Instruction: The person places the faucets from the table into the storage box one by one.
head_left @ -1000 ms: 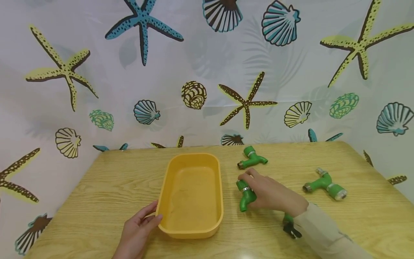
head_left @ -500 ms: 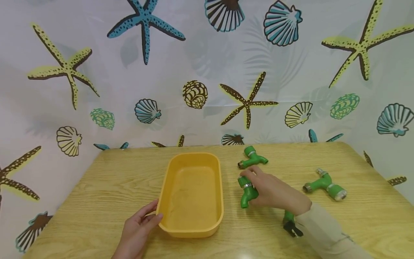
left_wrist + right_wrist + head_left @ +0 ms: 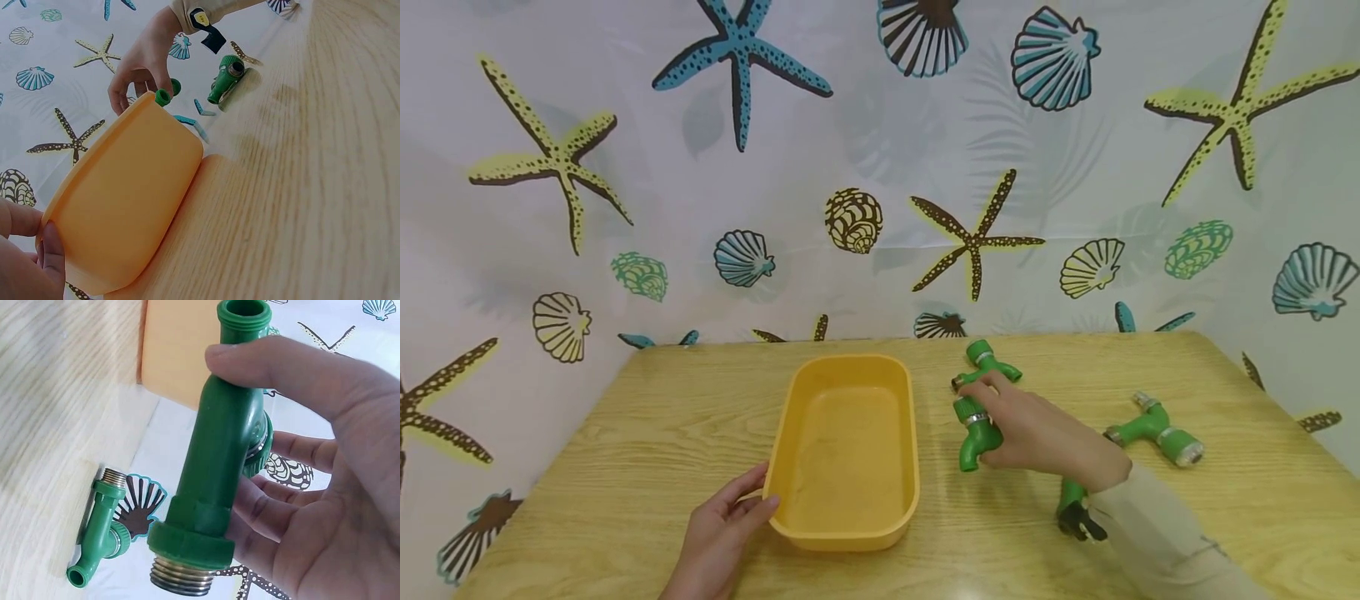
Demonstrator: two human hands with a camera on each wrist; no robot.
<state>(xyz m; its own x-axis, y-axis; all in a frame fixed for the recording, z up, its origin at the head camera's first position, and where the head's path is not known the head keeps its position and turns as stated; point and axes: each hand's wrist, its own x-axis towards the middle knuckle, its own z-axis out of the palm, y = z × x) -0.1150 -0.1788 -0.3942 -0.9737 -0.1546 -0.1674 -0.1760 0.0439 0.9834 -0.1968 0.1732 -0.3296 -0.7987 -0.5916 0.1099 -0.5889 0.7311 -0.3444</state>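
1. Your right hand (image 3: 1037, 437) grips a green garden tap (image 3: 977, 440) above the table (image 3: 662, 433), right of the yellow basin (image 3: 842, 540).
2. Only the right wrist view shows that tap's threaded metal inlet (image 3: 181, 576).
3. Your left hand (image 3: 718, 527) pinches the basin's near-left rim.

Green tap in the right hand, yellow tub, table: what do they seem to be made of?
Green tap: probably hard plastic, smooth with a soft sheen; its threaded end looks like metal, with shiny silvery-brass ridges. Yellow tub: likely moulded plastic, satin, from its even colour and rounded rim. Table: wood-grain top, faintly glossy; real wood or printed laminate, I can't tell.
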